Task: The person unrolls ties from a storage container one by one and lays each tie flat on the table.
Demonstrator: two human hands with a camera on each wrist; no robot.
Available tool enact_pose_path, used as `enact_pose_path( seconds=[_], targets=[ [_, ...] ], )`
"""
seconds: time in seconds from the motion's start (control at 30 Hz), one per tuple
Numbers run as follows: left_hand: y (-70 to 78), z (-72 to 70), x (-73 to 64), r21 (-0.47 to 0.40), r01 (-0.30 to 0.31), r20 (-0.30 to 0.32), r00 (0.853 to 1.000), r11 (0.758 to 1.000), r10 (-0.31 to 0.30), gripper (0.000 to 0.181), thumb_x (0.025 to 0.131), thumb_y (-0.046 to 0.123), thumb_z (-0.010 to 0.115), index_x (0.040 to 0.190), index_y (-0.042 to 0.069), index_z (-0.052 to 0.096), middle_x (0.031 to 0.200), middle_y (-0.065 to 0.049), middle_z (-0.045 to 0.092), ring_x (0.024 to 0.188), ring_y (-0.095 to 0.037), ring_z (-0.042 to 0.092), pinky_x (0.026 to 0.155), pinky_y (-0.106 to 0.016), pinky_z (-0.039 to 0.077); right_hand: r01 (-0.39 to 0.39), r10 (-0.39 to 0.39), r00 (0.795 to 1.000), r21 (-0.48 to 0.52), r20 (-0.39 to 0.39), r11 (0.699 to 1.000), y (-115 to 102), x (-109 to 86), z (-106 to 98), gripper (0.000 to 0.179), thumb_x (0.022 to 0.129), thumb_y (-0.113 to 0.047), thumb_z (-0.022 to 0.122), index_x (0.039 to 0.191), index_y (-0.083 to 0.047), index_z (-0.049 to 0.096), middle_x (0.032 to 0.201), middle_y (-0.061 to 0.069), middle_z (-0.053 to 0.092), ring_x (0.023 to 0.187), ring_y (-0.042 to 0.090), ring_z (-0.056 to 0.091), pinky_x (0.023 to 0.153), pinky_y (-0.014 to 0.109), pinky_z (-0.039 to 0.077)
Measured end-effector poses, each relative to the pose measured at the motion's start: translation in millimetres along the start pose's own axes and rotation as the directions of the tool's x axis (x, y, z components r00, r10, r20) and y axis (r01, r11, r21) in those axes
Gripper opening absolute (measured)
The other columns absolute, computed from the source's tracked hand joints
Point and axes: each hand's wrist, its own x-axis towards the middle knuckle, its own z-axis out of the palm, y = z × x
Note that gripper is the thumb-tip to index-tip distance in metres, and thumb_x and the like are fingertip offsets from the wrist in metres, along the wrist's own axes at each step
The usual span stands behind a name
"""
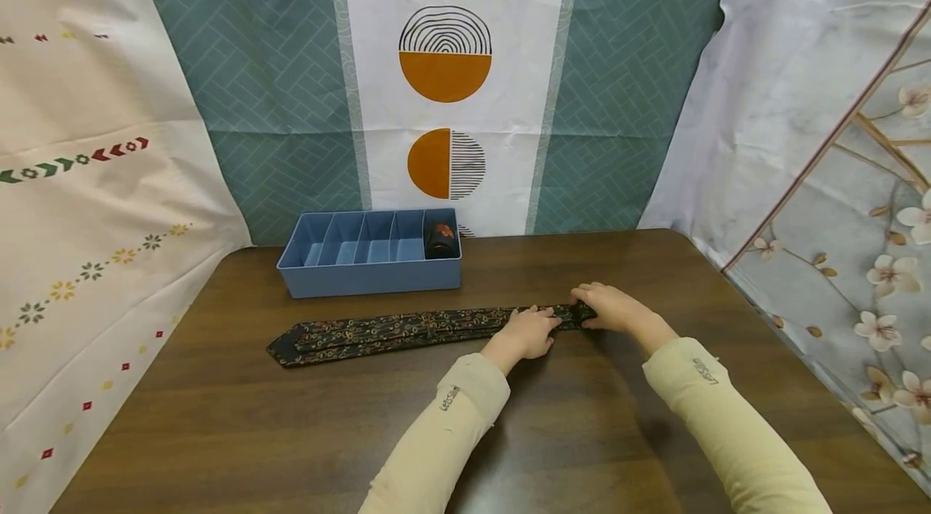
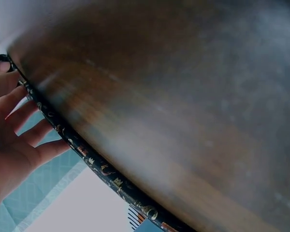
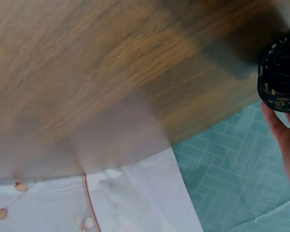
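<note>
A dark necktie (image 1: 393,334) with a small gold and red pattern lies lengthwise across the table, its wide pointed end at the left. At its right end the tie is wound into a small roll (image 3: 275,92), which my right hand (image 1: 617,309) grips between thumb and fingers. Just left of that, my left hand (image 1: 529,333) rests on the flat tie. In the left wrist view its fingers (image 2: 36,133) are spread along the tie's edge. Part of the roll is hidden by the right hand in the head view.
Behind the tie stands a blue box (image 1: 374,278) split by dividers into several compartments. Its rightmost compartment holds a dark rolled item (image 1: 440,241) with an orange-red motif. The brown table (image 1: 276,433) ends at hanging patterned cloths at the back and sides.
</note>
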Motion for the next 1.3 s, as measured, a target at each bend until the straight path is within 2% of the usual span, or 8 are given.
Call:
enact_pose_path(
  seconds=[0.3, 0.43, 0.7, 1.0, 1.17, 1.3],
  targets=[
    [-0.4, 0.6, 4.1, -0.006, 0.014, 0.019, 1.000, 1.000, -0.014, 0.046, 0.099, 0.030, 0.049, 0.144, 0.030, 0.040, 0.154, 0.008, 0.029, 0.143, -0.019, 0.027, 0.113, -0.046, 0.031, 0.005, -0.005, 1.000, -0.038, 0.016, 0.999, 7, -5.6, -4, 0.032, 0.076, -0.008, 0.076, 0.105, -0.005, 0.062, 0.103, 0.012, 0.061, 0.095, 0.034, 0.061, 0.081, 0.046, 0.053],
    [0.1, -0.5, 4.7, -0.013, 0.014, 0.020, 1.000, 1.000, -0.014, 0.045, 0.099, 0.029, 0.049, 0.143, 0.031, 0.041, 0.154, 0.008, 0.030, 0.143, -0.019, 0.028, 0.114, -0.045, 0.031, 0.030, -0.031, 0.999, -0.068, -0.010, 0.997, 9, -8.3, -5, 0.031, 0.074, -0.006, 0.078, 0.101, -0.004, 0.063, 0.100, 0.012, 0.061, 0.093, 0.034, 0.060, 0.080, 0.045, 0.053],
    [1.2, -2.2, 2.0, -0.019, 0.025, 0.030, 0.999, 1.000, -0.024, 0.045, 0.098, 0.029, 0.050, 0.143, 0.031, 0.042, 0.153, 0.009, 0.031, 0.142, -0.018, 0.029, 0.113, -0.045, 0.031, 0.051, -0.054, 0.997, -0.066, -0.053, 0.997, 9, -12.5, -10, 0.031, 0.070, 0.000, 0.079, 0.095, -0.004, 0.061, 0.095, 0.011, 0.064, 0.089, 0.032, 0.061, 0.079, 0.044, 0.053],
    [1.0, -3.9, 0.9, -0.027, 0.030, 0.038, 0.999, 0.999, -0.029, 0.045, 0.098, 0.029, 0.049, 0.143, 0.031, 0.042, 0.153, 0.010, 0.031, 0.143, -0.017, 0.028, 0.114, -0.043, 0.031, 0.001, 0.002, 0.999, -0.085, 0.035, 0.996, 12, -13.2, -15, 0.033, 0.071, 0.000, 0.078, 0.100, -0.002, 0.062, 0.100, 0.016, 0.058, 0.092, 0.037, 0.061, 0.077, 0.044, 0.054],
    [1.2, -2.9, 2.0, -0.022, 0.025, 0.037, 0.999, 0.999, -0.024, 0.045, 0.099, 0.029, 0.049, 0.143, 0.031, 0.041, 0.153, 0.010, 0.030, 0.143, -0.017, 0.027, 0.114, -0.043, 0.030, -0.005, 0.009, 0.999, -0.093, 0.035, 0.996, 15, -14.8, -14, 0.033, 0.070, 0.001, 0.078, 0.099, -0.001, 0.063, 0.105, 0.020, 0.061, 0.096, 0.039, 0.061, 0.081, 0.046, 0.053],
    [0.9, -3.7, 3.3, -0.016, 0.026, 0.033, 0.999, 1.000, -0.026, 0.045, 0.099, 0.029, 0.049, 0.143, 0.032, 0.040, 0.153, 0.010, 0.030, 0.143, -0.017, 0.027, 0.114, -0.044, 0.030, 0.009, -0.008, 1.000, -0.100, 0.015, 0.995, 18, -14.0, -14, 0.032, 0.068, 0.005, 0.078, 0.095, -0.002, 0.062, 0.100, 0.018, 0.064, 0.091, 0.037, 0.061, 0.078, 0.045, 0.053]
  ],
)
